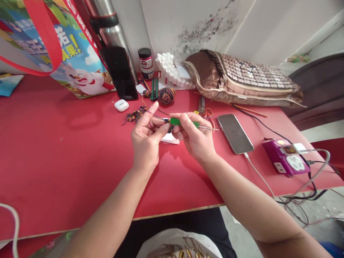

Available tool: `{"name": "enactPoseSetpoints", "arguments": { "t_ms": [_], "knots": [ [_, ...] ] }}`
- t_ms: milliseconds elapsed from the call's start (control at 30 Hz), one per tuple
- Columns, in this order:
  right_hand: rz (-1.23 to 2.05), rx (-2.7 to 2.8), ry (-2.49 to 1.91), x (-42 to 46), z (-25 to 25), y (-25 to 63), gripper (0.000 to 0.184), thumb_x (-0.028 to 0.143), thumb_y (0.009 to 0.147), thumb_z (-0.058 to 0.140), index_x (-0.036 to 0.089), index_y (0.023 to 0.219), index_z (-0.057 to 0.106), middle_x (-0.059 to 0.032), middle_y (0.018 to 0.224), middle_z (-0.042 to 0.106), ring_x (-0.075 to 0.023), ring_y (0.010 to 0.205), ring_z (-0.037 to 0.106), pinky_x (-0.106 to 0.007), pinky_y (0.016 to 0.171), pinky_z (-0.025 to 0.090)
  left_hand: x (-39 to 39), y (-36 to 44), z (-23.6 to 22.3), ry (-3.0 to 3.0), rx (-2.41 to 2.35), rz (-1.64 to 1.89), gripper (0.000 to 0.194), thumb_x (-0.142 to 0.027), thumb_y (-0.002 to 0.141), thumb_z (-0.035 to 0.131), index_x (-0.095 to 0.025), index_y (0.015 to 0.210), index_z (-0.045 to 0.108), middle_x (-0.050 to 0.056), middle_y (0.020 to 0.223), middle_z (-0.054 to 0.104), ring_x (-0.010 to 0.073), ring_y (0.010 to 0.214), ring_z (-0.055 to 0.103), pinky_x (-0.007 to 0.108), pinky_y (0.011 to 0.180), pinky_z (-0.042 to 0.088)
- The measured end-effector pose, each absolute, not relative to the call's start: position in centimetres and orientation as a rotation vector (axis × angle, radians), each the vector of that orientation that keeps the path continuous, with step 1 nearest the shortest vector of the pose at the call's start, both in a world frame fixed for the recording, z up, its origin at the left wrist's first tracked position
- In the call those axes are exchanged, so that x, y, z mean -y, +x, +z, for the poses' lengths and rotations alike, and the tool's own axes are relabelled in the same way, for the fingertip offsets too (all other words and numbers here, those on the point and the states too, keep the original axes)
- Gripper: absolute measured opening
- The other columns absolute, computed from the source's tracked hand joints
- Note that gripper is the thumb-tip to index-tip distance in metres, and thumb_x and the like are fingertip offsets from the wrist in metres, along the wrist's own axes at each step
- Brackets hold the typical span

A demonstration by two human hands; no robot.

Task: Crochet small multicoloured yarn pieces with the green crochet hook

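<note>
My right hand (195, 138) is closed on a crochet hook with a green handle (185, 123); its metal shaft sticks out to the right. My left hand (146, 134) pinches a small dark multicoloured yarn piece (170, 128) at the hook's left end, with a thin strand running up and left toward a crocheted yarn bit (135, 115) on the red table (67, 154). A ball of multicoloured yarn (166, 95) lies further back. A small white paper (170, 139) lies under my hands.
A smartphone (235, 133) on a white cable lies right of my hands, beside a purple power strip (286, 157). White earbud case (121, 105), propped black phone (119, 71), printed bag (53, 46), dark jar (146, 62), white bead rack (170, 68), beaded cushion (242, 79) stand behind.
</note>
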State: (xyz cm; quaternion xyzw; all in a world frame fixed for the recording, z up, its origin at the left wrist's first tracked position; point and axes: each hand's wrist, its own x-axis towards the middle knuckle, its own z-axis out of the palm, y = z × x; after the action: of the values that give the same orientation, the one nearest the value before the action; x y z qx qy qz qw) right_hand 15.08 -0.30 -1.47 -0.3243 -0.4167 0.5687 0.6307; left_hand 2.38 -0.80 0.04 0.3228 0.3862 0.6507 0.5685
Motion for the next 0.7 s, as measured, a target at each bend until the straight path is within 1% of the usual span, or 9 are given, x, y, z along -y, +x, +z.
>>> {"name": "enactPoseSetpoints", "arguments": {
  "t_ms": [100,167,200,233,300,367,500,600,700],
  "knots": [
    [1.087,1.067,-0.846,0.7,-1.9,14.7,0.038,0.06,0.095,0.08,0.022,0.097,0.086,0.002,0.07,0.067,-0.0104,0.056,0.055,-0.029,0.057,0.048,0.7,2.6,-0.4,0.704,-0.928,1.535,0.055,-0.012,0.067,0.096,-0.024,0.12,0.084,-0.007,0.07,0.07,0.01,0.065,0.068,0.024,0.067,0.057],
    [0.924,1.154,-0.906,1.1,-2.2,14.4,0.037,0.059,0.099,0.076,0.024,0.103,0.086,0.0002,0.076,0.07,-0.0119,0.06,0.056,-0.032,0.063,0.052,0.5,2.3,-0.9,0.651,-0.907,1.52,0.057,-0.014,0.066,0.099,-0.023,0.12,0.084,-0.008,0.07,0.068,0.0075,0.063,0.065,0.022,0.066,0.055],
    [0.877,1.19,-0.923,1.2,-2.3,14.3,0.035,0.058,0.101,0.074,0.026,0.106,0.086,-0.0011,0.08,0.071,-0.013,0.063,0.057,-0.033,0.067,0.054,0.3,2.1,-1.1,0.632,-0.877,1.498,0.058,-0.015,0.064,0.101,-0.022,0.12,0.084,-0.009,0.069,0.066,0.0063,0.061,0.062,0.021,0.062,0.052],
    [0.857,1.207,-0.925,1.4,-2.3,14.3,0.034,0.058,0.101,0.074,0.027,0.108,0.086,-0.002,0.083,0.072,-0.0139,0.065,0.058,-0.034,0.07,0.055,0.1,1.8,-1.3,0.624,-0.844,1.465,0.061,-0.017,0.064,0.103,-0.022,0.122,0.084,-0.008,0.07,0.066,0.0066,0.062,0.063,0.021,0.062,0.051],
    [0.915,1.197,-0.903,1.4,-2.3,14.3,0.034,0.059,0.1,0.075,0.028,0.109,0.086,-0.0022,0.083,0.071,-0.015,0.066,0.057,-0.036,0.071,0.055,-0.3,1.1,-1.6,0.649,-0.795,1.381,0.062,-0.021,0.069,0.103,-0.025,0.127,0.082,-0.007,0.072,0.066,0.0082,0.066,0.067,0.022,0.065,0.054],
    [1.049,1.138,-0.841,1.2,-2.2,14.4,0.035,0.06,0.097,0.078,0.028,0.107,0.087,-0.0009,0.078,0.069,-0.0147,0.063,0.056,-0.035,0.066,0.053,-0.7,0.4,-1.7,0.687,-0.749,1.334,0.059,-0.022,0.071,0.102,-0.026,0.126,0.082,-0.007,0.073,0.066,0.0088,0.067,0.068,0.022,0.065,0.055],
    [1.241,1.017,-0.728,0.8,-2.1,14.6,0.032,0.057,0.094,0.083,0.028,0.107,0.088,0.0004,0.073,0.068,-0.0141,0.062,0.056,-0.033,0.062,0.05,-1.1,-0.4,-1.4,0.691,-0.726,1.32,0.056,-0.018,0.066,0.104,-0.027,0.118,0.086,-0.006,0.074,0.07,0.0087,0.066,0.068,0.021,0.061,0.055],
    [1.274,0.967,-0.702,0.7,-2.2,14.7,0.024,0.051,0.096,0.084,0.029,0.106,0.089,0.001,0.071,0.068,-0.0135,0.062,0.056,-0.033,0.062,0.048,-1.2,-0.5,-1.1,0.694,-0.735,1.328,0.055,-0.016,0.064,0.105,-0.028,0.115,0.087,-0.005,0.075,0.072,0.0096,0.066,0.068,0.021,0.059,0.055],
    [1.289,0.95,-0.708,0.7,-2.2,14.8,0.026,0.051,0.097,0.082,0.028,0.106,0.09,0.0015,0.068,0.066,-0.0129,0.061,0.055,-0.032,0.062,0.047,-1.2,-0.5,-0.9,0.712,-0.738,1.34,0.054,-0.015,0.065,0.104,-0.029,0.114,0.088,-0.005,0.075,0.072,0.0087,0.064,0.068,0.019,0.052,0.05]
  ]
}}
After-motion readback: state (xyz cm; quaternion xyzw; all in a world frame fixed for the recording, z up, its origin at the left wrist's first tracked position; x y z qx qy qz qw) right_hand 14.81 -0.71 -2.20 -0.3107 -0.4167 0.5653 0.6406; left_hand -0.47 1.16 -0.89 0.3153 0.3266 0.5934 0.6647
